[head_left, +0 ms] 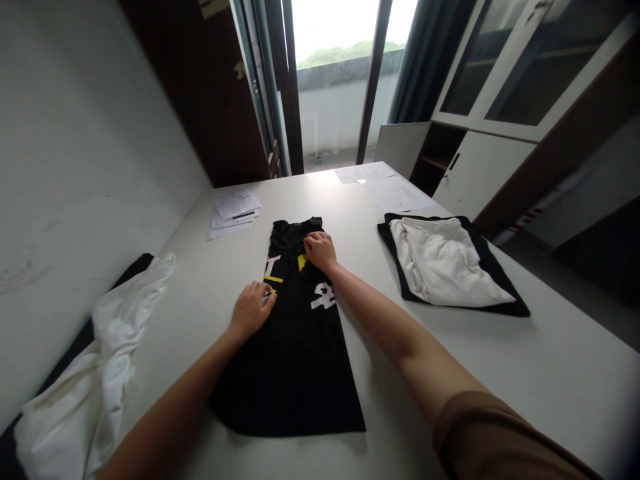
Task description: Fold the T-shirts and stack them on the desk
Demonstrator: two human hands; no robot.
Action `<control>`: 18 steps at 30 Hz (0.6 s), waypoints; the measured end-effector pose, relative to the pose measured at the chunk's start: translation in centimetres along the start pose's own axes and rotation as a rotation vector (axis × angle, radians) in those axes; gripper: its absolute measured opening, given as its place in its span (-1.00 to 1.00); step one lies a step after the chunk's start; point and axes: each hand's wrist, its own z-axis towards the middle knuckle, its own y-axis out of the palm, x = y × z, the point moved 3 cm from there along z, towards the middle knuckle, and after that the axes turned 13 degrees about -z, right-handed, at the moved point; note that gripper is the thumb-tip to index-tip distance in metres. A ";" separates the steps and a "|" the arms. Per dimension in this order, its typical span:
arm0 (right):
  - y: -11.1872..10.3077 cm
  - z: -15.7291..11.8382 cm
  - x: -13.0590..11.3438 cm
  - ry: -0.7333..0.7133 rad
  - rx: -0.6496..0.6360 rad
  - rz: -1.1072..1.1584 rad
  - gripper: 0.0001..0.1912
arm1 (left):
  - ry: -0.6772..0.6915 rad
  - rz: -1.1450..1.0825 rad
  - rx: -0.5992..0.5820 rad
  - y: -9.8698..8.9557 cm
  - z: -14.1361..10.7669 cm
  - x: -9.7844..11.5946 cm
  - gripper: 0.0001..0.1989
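A black T-shirt [300, 373] with white and yellow print lies on the white table, folded into a long strip that points away from me. My left hand [253, 308] is at its left edge, about halfway up, with the fingers closed on the cloth. Farther up, my right hand [320, 251] grips the fabric near the bunched top end, fingertips pinched beside a yellow patch. The bottom hem lies flat and spread toward me. Both thumbs are only partly visible.
Folded white and black garments [445, 260] are stacked on the right. Crumpled white clothing [110, 347] with black cloth lies along the left wall. Papers [235, 210] with a pen rest at the back left, and more sheets [395, 190] at the far right edge.
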 end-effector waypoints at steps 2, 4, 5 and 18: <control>-0.3 -1.3 -1.2 -0.134 -0.033 -0.024 -0.65 | -0.011 0.009 -0.037 -0.9 -4.4 0.5 -0.74; -0.4 -2.5 -2.2 -0.248 -0.076 -0.031 -0.65 | -0.058 0.002 -0.092 -2.0 -8.2 0.2 -0.71; -0.4 -3.1 -2.6 -0.284 -0.098 -0.026 -0.64 | -0.100 -0.003 -0.128 -2.7 -9.7 -0.1 -0.70; -3.1 -7.5 -4.9 -0.299 -0.188 -0.021 -0.72 | -0.237 -0.574 -0.344 -4.6 -14.1 3.8 -0.57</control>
